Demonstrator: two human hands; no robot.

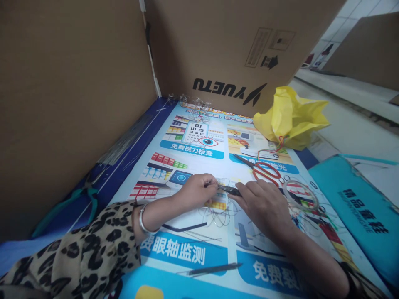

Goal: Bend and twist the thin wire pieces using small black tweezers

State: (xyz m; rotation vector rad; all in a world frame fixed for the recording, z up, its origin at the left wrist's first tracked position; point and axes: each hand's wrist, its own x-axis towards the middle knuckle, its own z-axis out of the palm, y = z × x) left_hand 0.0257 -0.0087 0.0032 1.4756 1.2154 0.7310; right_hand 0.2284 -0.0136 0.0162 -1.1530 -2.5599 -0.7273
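My left hand (196, 192) rests on a printed poster (187, 249) and pinches a thin wire (215, 216) whose loops lie just below my fingers. My right hand (264, 203) is closed around a small dark plier-like tool (229, 190) whose tip meets the wire at my left fingertips. A leopard-print sleeve and a silver bangle (144, 220) cover my left forearm. Red-handled scissors (260, 168) lie just beyond my right hand.
Cardboard walls (71, 95) stand at left and behind. A bundle of straight wires (124, 143) and green-handled pliers (87, 195) lie at left. A yellow bag (291, 118) sits at back right, a clear tape roll (301, 195) and teal bag (358, 207) at right.
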